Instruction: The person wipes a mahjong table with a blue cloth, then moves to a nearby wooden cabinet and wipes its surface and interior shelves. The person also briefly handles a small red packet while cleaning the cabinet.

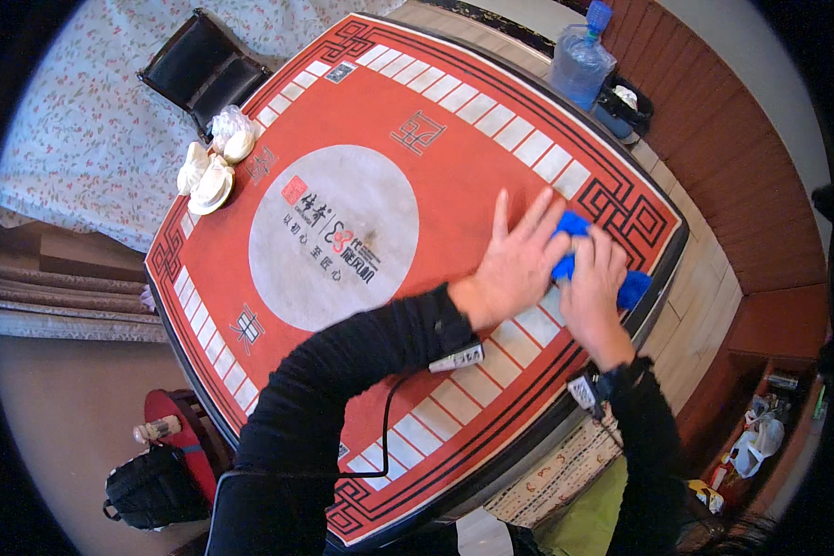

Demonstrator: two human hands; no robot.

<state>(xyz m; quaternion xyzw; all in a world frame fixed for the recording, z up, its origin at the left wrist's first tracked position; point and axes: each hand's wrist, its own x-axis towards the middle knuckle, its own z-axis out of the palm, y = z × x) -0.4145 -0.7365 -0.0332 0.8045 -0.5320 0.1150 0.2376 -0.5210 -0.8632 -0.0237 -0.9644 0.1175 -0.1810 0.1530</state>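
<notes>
Hands first: my left hand (517, 261) lies flat with the fingers spread, palm down, its fingertips overlapping the near edge of a blue cloth (632, 287). My right hand (591, 278) sits just beside it at three o'clock, fingers together and curled over the cloth, pressing it onto the table; the two hands touch at the thumbs' side. Both sleeves are black, and a small tagged device is strapped at each wrist, with a thin black cable running from the left one down along my arm.

The cloth is bright blue, soft and bunched, mostly hidden under my right hand. One lobe shows at twelve o'clock from my knuckles, another pokes out at four o'clock near the table's rim. It lies at the right corner of the table, on the black fret border.

The table cover (454, 167) is red with a white-tile band, black key-pattern corners and a pale grey circle in the middle bearing dark characters. At ten o'clock, far across the table, a few white crumpled bags (215, 167) rest on the edge. Beyond them stands a black chair (204, 69). At one o'clock, off the table, a large clear water bottle (581, 60) with a blue cap stands on the floor.
</notes>
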